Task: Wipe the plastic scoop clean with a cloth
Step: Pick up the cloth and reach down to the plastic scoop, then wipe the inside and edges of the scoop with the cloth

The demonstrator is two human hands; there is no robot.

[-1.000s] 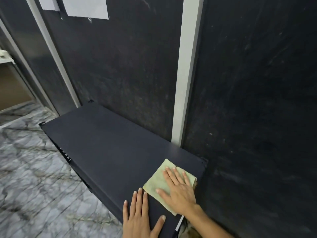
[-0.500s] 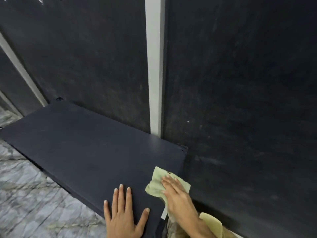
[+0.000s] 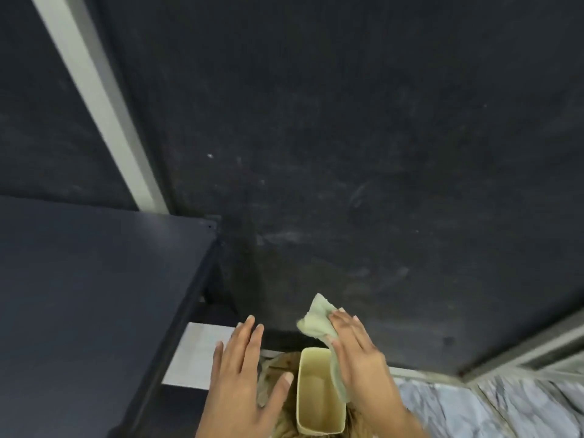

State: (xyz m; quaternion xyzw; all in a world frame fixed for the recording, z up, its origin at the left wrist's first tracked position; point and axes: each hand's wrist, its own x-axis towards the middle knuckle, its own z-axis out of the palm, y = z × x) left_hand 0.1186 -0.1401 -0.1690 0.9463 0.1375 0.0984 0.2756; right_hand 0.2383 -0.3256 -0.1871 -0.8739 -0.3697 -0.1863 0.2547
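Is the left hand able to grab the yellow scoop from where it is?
Probably yes. The left hand is open and empty right beside the scoop, its thumb nearly at the rim, with nothing between them. The right hand holds the cloth on the other side.

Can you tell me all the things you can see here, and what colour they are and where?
scoop: one, pale yellow plastic, open side up, bottom middle between the two hands
cloth: one, light green, bunched under the right hand, hanging down by the scoop's right edge
brown stuff: one patch, tan, under the scoop; too blurry to tell what it is
shelf: one, dark navy, flat, on the left
wall: one, black and scuffed, fills the back
strip: one, white, slanting down the wall at upper left
floor: grey marbled, bottom right
left hand: one, open with fingers spread, holding nothing, left of the scoop
right hand: one, holding the cloth, right of the scoop
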